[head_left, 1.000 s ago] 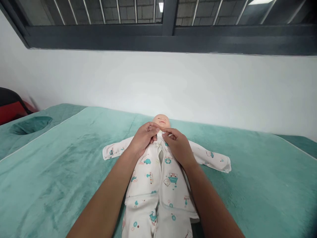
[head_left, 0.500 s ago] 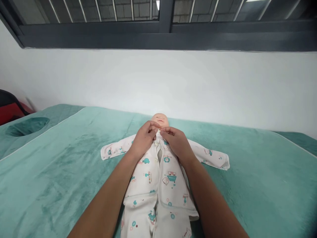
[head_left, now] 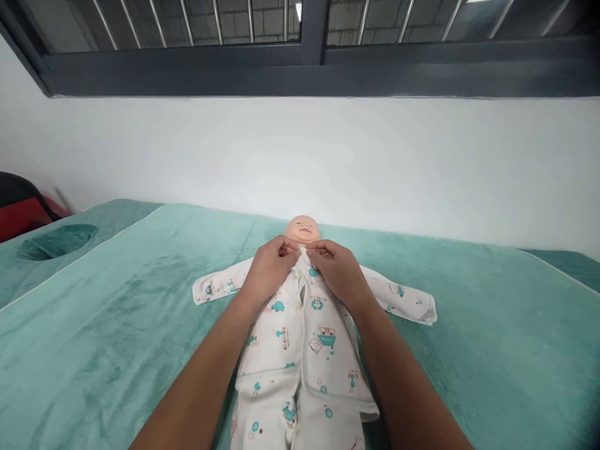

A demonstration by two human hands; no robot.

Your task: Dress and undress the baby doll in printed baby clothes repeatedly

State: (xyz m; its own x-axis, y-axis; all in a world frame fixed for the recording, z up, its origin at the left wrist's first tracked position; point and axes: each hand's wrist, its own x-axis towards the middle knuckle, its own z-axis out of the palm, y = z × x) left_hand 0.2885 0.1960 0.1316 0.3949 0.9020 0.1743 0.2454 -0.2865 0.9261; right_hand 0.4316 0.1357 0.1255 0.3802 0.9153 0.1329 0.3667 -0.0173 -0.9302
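A baby doll [head_left: 303, 229] lies on its back, dressed in a white long-sleeved baby jacket [head_left: 323, 359] printed with teal and red pictures. Both of my hands are at the jacket's neckline, just below the doll's chin. My left hand [head_left: 274, 265] pinches the collar edge from the left side. From the right, my right hand [head_left: 338, 270] grips the other collar edge, thumb and fingers pressed together. The front edges meet near the neck, with a small gap lower on the chest. A button [head_left: 298, 305] shows on the front. White printed trousers [head_left: 272, 415] cover the legs.
A teal plush cover [head_left: 117, 331] spreads under the doll, with a round hole [head_left: 59, 242] at the far left. Behind stands a white wall [head_left: 300, 156] below a dark window frame [head_left: 178, 78]. A red and black object [head_left: 23, 209] sits at the left edge.
My left fingers have shifted slightly upward and left, uncovering more of the doll's chin. The gap in the jacket's front looks narrower. My right hand stays at the collar.
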